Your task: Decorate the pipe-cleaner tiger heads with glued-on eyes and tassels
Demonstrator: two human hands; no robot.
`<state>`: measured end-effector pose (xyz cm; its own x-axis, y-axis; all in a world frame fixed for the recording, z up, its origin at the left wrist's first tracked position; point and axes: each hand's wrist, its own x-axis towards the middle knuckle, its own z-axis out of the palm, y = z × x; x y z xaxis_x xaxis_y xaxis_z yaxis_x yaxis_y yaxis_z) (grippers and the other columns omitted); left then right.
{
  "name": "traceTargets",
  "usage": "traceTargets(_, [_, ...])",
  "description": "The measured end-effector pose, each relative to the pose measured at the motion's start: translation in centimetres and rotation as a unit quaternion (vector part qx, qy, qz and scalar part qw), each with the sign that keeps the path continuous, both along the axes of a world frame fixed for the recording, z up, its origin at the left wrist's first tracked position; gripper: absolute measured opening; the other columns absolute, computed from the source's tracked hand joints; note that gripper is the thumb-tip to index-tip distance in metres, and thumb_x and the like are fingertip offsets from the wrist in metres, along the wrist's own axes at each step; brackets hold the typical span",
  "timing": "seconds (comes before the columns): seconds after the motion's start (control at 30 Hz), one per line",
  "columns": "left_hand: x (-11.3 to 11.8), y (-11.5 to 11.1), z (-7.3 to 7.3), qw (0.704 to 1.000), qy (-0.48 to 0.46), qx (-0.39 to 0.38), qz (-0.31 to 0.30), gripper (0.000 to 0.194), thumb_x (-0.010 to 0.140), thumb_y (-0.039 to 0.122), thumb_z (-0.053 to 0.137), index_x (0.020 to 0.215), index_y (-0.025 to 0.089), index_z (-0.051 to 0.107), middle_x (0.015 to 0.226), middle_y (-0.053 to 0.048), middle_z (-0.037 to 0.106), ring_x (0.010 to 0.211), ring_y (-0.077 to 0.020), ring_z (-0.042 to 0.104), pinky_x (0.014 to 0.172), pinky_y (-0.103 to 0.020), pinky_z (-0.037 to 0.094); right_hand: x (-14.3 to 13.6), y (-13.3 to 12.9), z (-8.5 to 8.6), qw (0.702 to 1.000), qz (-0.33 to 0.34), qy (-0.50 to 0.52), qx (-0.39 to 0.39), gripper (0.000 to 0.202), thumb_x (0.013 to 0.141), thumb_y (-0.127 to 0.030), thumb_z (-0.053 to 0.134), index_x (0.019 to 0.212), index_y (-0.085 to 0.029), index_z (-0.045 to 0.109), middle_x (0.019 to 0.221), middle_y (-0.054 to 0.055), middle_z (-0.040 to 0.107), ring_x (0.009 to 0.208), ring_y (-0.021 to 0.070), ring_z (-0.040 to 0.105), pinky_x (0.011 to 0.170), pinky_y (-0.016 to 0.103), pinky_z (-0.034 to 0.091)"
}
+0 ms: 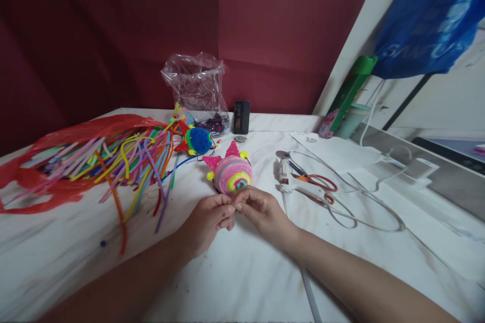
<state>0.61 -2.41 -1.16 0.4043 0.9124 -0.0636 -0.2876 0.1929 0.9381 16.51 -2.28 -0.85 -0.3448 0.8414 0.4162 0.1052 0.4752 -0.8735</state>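
Bare forearms (352,262) end in the left hand (209,219) and right hand (262,212), fingertips (238,206) pinched together just on the near side of the pink striped creature (229,171); anything grasped is too small to tell. A white glue gun (285,176) lies to the creature's right.

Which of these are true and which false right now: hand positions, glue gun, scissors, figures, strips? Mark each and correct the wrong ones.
1. The left hand and right hand are together in front of the pink striped figure. True.
2. The right hand grips the glue gun. False: it lies on the table.
3. The scissors lie left of both hands. False: they lie to the right.
4. The blue-and-green figure sits behind the pink one. True.
5. The colorful strips are right of the figures. False: they lie to the left.
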Motion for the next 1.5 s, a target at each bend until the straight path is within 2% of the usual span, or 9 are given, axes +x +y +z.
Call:
traceTargets(0.23, [-0.1,0.3,-0.5,0.997,0.071,0.019,0.015,0.023,0.067,0.032,0.065,0.059,0.016,0.050,0.048,0.008,0.038,0.044,-0.0051,0.030,0.053,-0.027,0.031,1.0,0.0,0.6,0.955,-0.011,-0.177,0.236,0.021,0.094,-0.019,0.039,0.078,-0.019,0.052,0.076,0.007,0.057,0.072,0.0160,0.054,0.065,0.028,0.047])
traceTargets(0.4, [0.0,0.3,0.1,0.999,0.029,0.007,0.014,0.028,0.064,0.035,0.068,0.058,0.017,0.048,0.047,0.009,0.034,0.045,-0.0050,0.027,0.053,-0.027,0.032,0.4,0.4,-0.2,0.998,-0.018,-0.047,0.048,0.016,0.089,-0.034,0.054,0.083,-0.019,0.059,0.077,0.004,0.062,0.073,0.0156,0.060,0.069,0.030,0.050])
traceTargets(0.5, [0.0,0.3,0.2,1.000,0.011,0.008,0.013,0.028,0.066,0.037,0.068,0.061,0.017,0.050,0.047,0.009,0.035,0.046,-0.0055,0.028,0.054,-0.027,0.033,-0.2,0.5,-0.7,0.992,0.041,0.075,-0.097,0.024,0.082,-0.044,0.062,0.085,-0.020,0.058,0.071,0.001,0.064,0.066,0.0148,0.063,0.066,0.031,0.053])
traceTargets(0.6, [-0.2,0.3,-0.2,1.000,0.010,0.012,0.007,0.026,0.068,0.037,0.067,0.062,0.016,0.050,0.048,0.009,0.036,0.045,-0.0055,0.028,0.055,-0.026,0.034,-0.4,0.5,-0.8,0.985,0.050,0.113,-0.120,0.027,0.078,-0.046,0.066,0.081,-0.020,0.060,0.071,0.000,0.064,0.065,0.0143,0.063,0.065,0.030,0.053])
traceTargets(0.87, [-0.3,0.2,0.2,0.999,0.047,0.010,0.011,0.024,0.065,0.033,0.067,0.061,0.016,0.051,0.051,0.008,0.038,0.045,-0.0046,0.028,0.054,-0.026,0.033,0.3,0.3,0.2,0.997,-0.022,-0.043,0.057,0.018,0.089,-0.029,0.055,0.074,-0.018,0.058,0.074,0.003,0.059,0.072,0.0143,0.056,0.069,0.028,0.047])
traceTargets(1.03, [-0.6,0.5,-0.5,0.988,0.143,0.050,0.015,0.021,0.067,0.031,0.061,0.057,0.017,0.050,0.048,0.006,0.041,0.046,-0.0072,0.034,0.051,-0.025,0.031,1.1,0.3,0.8,0.955,0.012,-0.195,0.224,0.017,0.092,-0.015,0.041,0.080,-0.018,0.054,0.080,0.007,0.057,0.074,0.0162,0.055,0.066,0.027,0.048])
traceTargets(1.17, [-0.7,0.6,-0.6,0.964,0.243,0.109,0.029,0.015,0.065,0.030,0.058,0.060,0.017,0.054,0.048,0.005,0.045,0.047,-0.0092,0.038,0.049,-0.023,0.029,1.3,0.4,0.2,0.931,0.008,-0.252,0.264,0.017,0.090,-0.010,0.042,0.080,-0.017,0.054,0.082,0.009,0.058,0.074,0.0173,0.056,0.064,0.027,0.048])
traceTargets(1.3, [-0.4,0.1,0.4,0.929,0.312,0.174,0.098,0.013,0.064,0.027,0.057,0.056,0.018,0.052,0.051,0.006,0.044,0.051,-0.0092,0.038,0.050,-0.023,0.028,0.9,0.5,-0.4,0.963,-0.010,-0.187,0.191,0.016,0.087,-0.011,0.047,0.078,-0.017,0.059,0.082,0.007,0.062,0.075,0.0159,0.059,0.067,0.027,0.048])
traceTargets(1.5, [-0.2,0.0,0.3,0.941,0.280,0.144,0.123,0.016,0.068,0.031,0.057,0.060,0.018,0.051,0.049,0.006,0.043,0.048,-0.0090,0.037,0.049,-0.022,0.028,0.1,0.6,-0.6,0.998,-0.038,-0.038,-0.022,0.011,0.083,-0.024,0.060,0.075,-0.018,0.064,0.075,0.003,0.065,0.071,0.0143,0.060,0.066,0.026,0.047])
